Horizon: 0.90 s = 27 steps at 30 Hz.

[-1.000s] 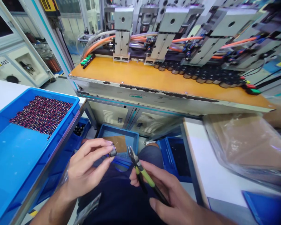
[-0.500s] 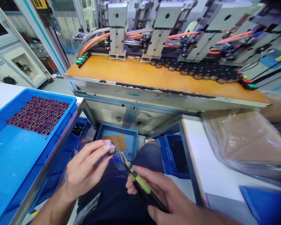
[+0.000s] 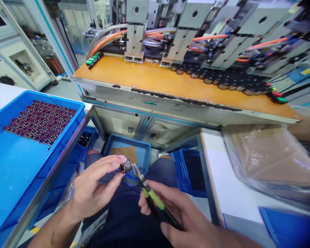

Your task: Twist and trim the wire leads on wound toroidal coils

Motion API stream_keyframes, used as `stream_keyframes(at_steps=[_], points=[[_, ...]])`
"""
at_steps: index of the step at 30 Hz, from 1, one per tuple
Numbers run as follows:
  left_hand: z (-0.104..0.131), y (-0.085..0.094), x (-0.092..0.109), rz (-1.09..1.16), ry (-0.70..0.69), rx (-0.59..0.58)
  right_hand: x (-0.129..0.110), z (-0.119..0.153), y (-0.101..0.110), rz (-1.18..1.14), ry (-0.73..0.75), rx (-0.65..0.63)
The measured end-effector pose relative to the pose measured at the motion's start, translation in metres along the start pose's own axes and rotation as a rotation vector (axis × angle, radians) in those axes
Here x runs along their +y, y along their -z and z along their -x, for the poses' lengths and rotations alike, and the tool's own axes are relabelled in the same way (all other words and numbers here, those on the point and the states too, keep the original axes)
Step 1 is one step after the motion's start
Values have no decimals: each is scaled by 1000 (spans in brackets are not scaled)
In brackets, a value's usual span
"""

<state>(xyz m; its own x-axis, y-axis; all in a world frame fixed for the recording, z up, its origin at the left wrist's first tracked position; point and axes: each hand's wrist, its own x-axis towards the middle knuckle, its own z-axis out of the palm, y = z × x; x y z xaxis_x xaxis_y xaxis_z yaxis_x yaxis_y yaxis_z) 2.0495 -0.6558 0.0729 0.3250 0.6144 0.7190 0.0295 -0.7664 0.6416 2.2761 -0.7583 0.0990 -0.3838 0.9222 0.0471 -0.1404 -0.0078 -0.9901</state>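
Between the thumb and fingers of my left hand (image 3: 96, 184) is a small round motor part with copper windings (image 3: 124, 167). Thin copper wire sticks out from its right side. My right hand (image 3: 182, 210) is wrapped around a pair of pliers (image 3: 155, 199) with black and lime-green handles. The plier tips point up and left, right at the wire end beside the part; whether they pinch the wire I cannot tell. Both hands are above my lap, with a blue loop partly hidden beneath the part.
A blue tray (image 3: 18, 162) of many small dark red-and-copper pieces stands at left. Ahead, a machine's orange tabletop (image 3: 144, 79) carries a row of dark cylindrical parts (image 3: 222, 81). A blue bin (image 3: 142, 151) sits below. Plastic-wrapped cardboard (image 3: 263, 155) lies at right, near another person's arm (image 3: 305, 129).
My left hand has turned the part so its copper windings show and its wire points right. The plier tips are now at the wire. The view has shifted slightly.
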Motion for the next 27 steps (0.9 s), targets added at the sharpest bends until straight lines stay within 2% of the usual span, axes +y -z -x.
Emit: stream_keyframes(at_steps=[8, 19, 27], points=[[1, 1, 0, 20, 32, -4, -1, -4, -2, -20, -102, 28], [3, 0, 2, 13, 104, -10, 4, -4, 0, -60, -91, 8], [3, 0, 4, 26, 114, 6, -2, -7, -1, -57, -112, 23]])
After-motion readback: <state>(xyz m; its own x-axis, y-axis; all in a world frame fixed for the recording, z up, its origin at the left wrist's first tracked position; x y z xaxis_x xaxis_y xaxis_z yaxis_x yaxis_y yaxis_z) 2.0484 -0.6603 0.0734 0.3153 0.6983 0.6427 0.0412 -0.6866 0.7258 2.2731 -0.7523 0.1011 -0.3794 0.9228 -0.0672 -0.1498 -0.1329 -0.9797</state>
